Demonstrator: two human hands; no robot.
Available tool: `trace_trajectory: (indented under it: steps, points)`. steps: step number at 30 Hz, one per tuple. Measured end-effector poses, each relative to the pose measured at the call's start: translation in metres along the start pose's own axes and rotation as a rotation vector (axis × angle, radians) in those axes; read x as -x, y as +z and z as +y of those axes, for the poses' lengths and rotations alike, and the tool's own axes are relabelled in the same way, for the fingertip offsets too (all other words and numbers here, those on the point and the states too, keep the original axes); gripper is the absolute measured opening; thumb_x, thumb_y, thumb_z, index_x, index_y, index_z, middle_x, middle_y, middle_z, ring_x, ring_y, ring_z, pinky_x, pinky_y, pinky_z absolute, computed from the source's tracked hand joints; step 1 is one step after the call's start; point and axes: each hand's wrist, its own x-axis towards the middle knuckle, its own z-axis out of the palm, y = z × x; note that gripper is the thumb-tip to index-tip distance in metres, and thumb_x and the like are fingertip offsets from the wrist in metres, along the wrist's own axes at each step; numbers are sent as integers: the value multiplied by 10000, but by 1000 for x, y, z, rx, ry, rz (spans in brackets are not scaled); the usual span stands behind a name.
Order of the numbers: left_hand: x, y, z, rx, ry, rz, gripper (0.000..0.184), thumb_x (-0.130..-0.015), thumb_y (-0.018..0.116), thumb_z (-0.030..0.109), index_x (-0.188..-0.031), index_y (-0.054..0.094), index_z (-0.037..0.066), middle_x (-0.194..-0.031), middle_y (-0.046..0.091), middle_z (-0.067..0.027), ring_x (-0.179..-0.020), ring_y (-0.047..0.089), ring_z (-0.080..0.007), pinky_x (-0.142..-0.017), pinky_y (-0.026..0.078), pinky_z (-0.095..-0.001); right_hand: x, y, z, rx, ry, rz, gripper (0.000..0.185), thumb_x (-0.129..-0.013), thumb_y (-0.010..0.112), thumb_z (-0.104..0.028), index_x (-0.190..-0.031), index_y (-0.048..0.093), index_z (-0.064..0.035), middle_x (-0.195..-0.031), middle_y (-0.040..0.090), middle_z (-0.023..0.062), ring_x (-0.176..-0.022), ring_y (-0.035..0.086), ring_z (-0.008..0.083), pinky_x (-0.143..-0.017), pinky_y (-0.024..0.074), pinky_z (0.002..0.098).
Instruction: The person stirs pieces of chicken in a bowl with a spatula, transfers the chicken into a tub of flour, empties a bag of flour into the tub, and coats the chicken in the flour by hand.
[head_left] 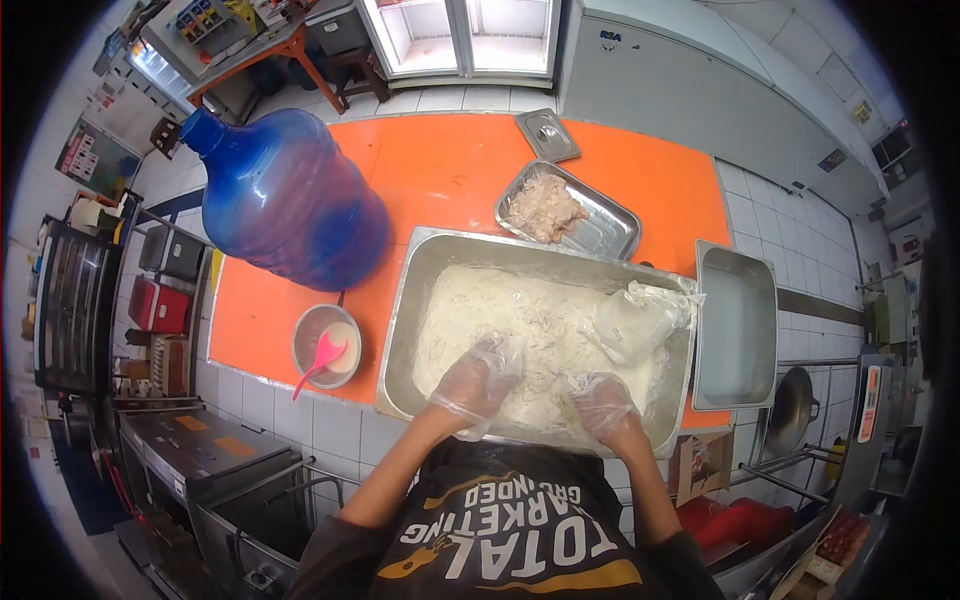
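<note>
A deep metal pan holds a broad bed of pale flour with lumpy coated pieces near the middle. Both my hands wear clear plastic gloves and are down in the flour at the pan's near side. My left hand is left of the lumps, its fingers partly buried. On the other side of them my right hand points inward, fingertips hidden by flour and glove. What either hand grips, if anything, does not show. A flour-dusted plastic bag lies at the pan's right end.
Behind the pan sits a smaller metal tray of raw-looking pieces, its lid beyond. A large blue water jug and a bowl with a pink spoon stand left on the orange table. Another deep pan is right.
</note>
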Motion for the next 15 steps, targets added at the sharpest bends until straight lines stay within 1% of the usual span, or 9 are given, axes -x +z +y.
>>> trace_trajectory:
  steps: [1,3,4,6,7,9,10,12,15]
  points:
    - [1,1,-3,0,-1,-2,352,-869,579,192,-1113,587,-61,-1084,615,-285,-1000,596,-423,-887,476,-421,-2,-2,-4,-1,1,0,154,-824,515,-131,-790,652,-70,-773,620,147,-784,587,320,-722,467,412]
    - [2,0,-6,131,-182,-102,362,-891,607,219,-1131,586,-51,-988,663,-196,-896,650,-274,-803,490,-333,-6,-11,-14,148,134,-233,146,-826,512,-123,-795,641,-63,-791,610,149,-809,580,327,-728,465,415]
    - [4,2,-10,131,-188,-102,362,-891,607,219,-1131,586,-51,-988,663,-196,-896,650,-274,-803,490,-333,0,-1,-6,145,132,-238,146,-826,512,-123,-795,641,-63,-791,610,149,-809,580,327,-728,465,415]
    - [10,5,-18,328,-239,14,368,-903,608,192,-1182,563,-44,-1033,665,-148,-938,632,-194,-847,482,-301,19,28,19,77,215,-176,132,-823,536,-137,-803,642,-61,-793,610,149,-836,582,325,-747,472,404]
    - [13,6,-19,321,-250,28,368,-903,608,192,-1182,563,-44,-1033,665,-148,-938,632,-194,-847,482,-301,21,29,18,70,198,-181,132,-823,536,-137,-803,642,-61,-793,610,149,-836,582,325,-747,472,404]
    - [18,8,-19,665,-263,178,343,-911,559,157,-1179,559,-57,-1079,654,-142,-968,631,-203,-845,497,-326,19,32,12,-44,327,-21,160,-833,574,-182,-776,622,-41,-798,581,192,-784,546,373,-732,438,458]
    - [22,8,-21,652,-271,203,343,-911,559,157,-1179,559,-57,-1079,654,-142,-968,631,-203,-845,497,-326,24,38,17,-55,301,-27,160,-833,574,-182,-776,622,-41,-798,581,192,-784,546,373,-732,438,458]
    - [26,7,-26,665,-307,168,344,-918,574,128,-1202,538,-63,-1059,647,-86,-971,593,-124,-824,495,-283,38,51,35,-101,137,28,162,-827,586,-185,-767,621,-38,-798,586,203,-791,551,376,-718,438,462]
    - [28,2,-22,869,-355,201,369,-914,604,130,-1248,514,1,-1187,593,-78,-1032,575,-149,-892,475,-285,43,63,48,-4,85,-18,158,-817,601,-184,-782,634,-34,-814,600,207,-798,563,368,-703,441,460]
